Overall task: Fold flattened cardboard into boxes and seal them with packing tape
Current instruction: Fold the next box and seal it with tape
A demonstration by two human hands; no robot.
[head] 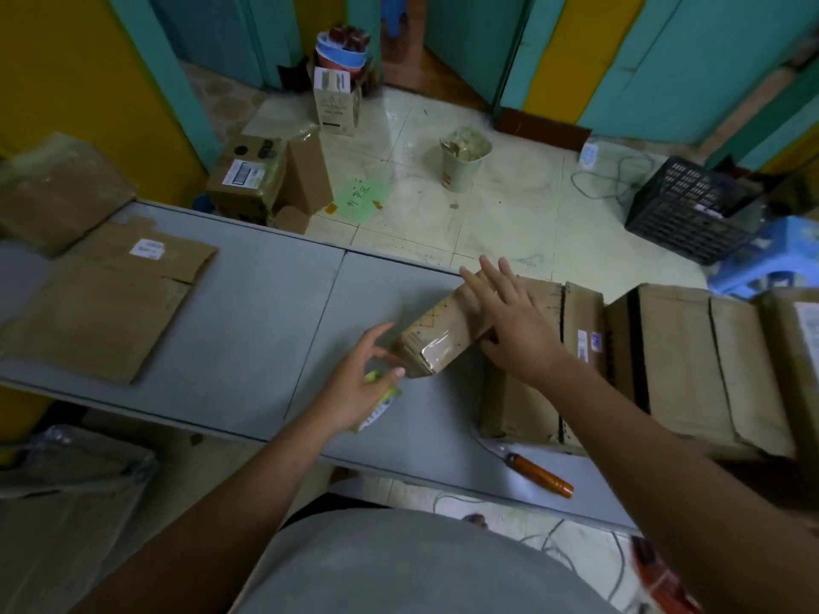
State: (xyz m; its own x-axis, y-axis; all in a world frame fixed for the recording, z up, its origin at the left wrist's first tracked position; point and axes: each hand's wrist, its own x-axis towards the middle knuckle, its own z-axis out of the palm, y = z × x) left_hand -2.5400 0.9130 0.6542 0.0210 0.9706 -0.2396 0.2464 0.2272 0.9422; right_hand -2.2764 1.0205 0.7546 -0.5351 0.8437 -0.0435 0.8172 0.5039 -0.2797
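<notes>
R grip (509, 323) lies flat on top of a small box (447, 316), fingers straight and spread, palm down; not curled round anything. Box sits aslant at R-centre of the desk (230, 330). Its near end is sealed w/ clear shiny tape and points toward the person. Its far end runs up by the bigger boxes (673, 356) that fill the desk's R side. Can't tell if the near end touches the desk or hangs just over it.

L grip (354, 385) is just beside the taped end. Lower fingers are curled round a yellow item (384, 398), held in the palm. Thumb and index reach toward the box corner, tips at or v. near it; contact unclear. Item is mostly hidden by the hand, so can't tell what it is; yellow-green w/ some print.

Knife (538, 474) w/ orange-brown handle lies at the desk's near edge, below the big boxes, apart from both hands.

L side of desk: flat cardboard (102, 312), unfolded, w/ a white label near its top edge. Another brown sheet (57, 188) lies past it at far L, blurred.

Floor beyond desk:
- Pale bin (463, 159) full of scraps, mid-floor.
- Green paper (361, 195) w/ handwriting, near the desk's far edge.
- Labelled carton (248, 179) and smaller cartons by the yellow wall.
- Black crate (687, 210) at R, blue stool (771, 259) next to it.

Grey shirt fills the bottom of view.
</notes>
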